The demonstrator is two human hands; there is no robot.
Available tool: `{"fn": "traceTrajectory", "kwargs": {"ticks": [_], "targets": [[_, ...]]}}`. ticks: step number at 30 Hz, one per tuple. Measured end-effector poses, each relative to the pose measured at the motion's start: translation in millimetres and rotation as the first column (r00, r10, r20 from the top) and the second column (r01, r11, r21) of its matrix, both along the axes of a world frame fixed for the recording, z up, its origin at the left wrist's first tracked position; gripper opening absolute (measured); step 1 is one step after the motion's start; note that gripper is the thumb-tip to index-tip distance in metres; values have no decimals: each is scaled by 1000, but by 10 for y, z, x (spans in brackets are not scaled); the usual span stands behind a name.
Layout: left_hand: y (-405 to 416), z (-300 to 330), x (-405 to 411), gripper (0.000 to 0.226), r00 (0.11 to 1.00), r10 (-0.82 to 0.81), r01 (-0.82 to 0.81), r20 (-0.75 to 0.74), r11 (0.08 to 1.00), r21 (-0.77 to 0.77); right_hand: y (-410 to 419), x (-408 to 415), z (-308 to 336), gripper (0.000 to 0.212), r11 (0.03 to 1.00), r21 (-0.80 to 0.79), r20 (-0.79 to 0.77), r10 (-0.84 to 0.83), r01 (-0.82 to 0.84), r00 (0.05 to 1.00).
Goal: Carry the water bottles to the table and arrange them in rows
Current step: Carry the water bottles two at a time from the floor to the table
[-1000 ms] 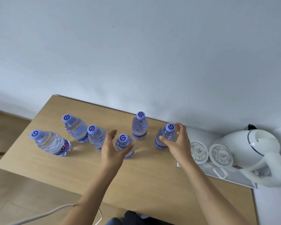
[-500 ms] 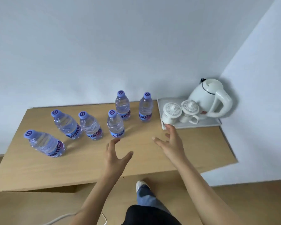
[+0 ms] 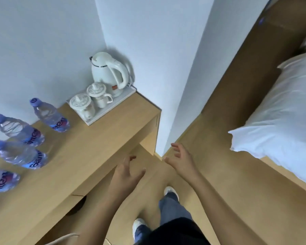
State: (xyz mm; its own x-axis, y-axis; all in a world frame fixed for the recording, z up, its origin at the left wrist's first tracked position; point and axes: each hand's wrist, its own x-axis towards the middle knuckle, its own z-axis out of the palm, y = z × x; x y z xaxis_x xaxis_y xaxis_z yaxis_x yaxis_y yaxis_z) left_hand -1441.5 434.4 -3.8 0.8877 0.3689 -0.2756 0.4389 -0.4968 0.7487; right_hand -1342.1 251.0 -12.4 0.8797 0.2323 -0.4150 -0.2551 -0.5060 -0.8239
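We are seeing both hands empty, lower centre of the frame, off the table and over the floor. Left hand (image 3: 126, 171) is hanging with fingers loosely spread, gripping nothing. Right hand (image 3: 181, 160) is likewise spread and relaxed, holding nothing.

Four water bottles (image 3: 50, 115) are showing along the left edge of the frame, standing on the table (image 3: 99, 138); more could be standing beyond that edge, we cannot tell. A white tray (image 3: 113, 106) with a kettle (image 3: 108, 71) and two lidded cups (image 3: 88, 101) is sitting at the table's far corner, centre-left. A bed (image 3: 281, 117) is filling the right side.

Risks, as we are judging them: the view is blurring, so we are reading the body as turning. An arm swinging wide near the table edge could be clipping the nearest bottle and toppling the row. The bottles are standing close together, so one falling could be knocking its neighbours. Feet are stepping close to the table's corner, and a bump there could be shaking everything.

Against the frame half a second ago: the view is swinging right, pushing the bottles from centre to the left edge, and the bed is coming into view. The hands are pulling back from above the tabletop to clear of it.
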Motion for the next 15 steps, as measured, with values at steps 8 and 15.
{"fn": "traceTrajectory", "kwargs": {"ticks": [8,15], "targets": [[-1357,27,1317,50,964,-265,266,20,962,-65,-1591,664,70,62,958,-36,14,-286,286,958],[-2659,26,2684,47,939,-343,345,35,933,-106,-2954,1665,138,56,920,-62,35,-385,387,922]]}}
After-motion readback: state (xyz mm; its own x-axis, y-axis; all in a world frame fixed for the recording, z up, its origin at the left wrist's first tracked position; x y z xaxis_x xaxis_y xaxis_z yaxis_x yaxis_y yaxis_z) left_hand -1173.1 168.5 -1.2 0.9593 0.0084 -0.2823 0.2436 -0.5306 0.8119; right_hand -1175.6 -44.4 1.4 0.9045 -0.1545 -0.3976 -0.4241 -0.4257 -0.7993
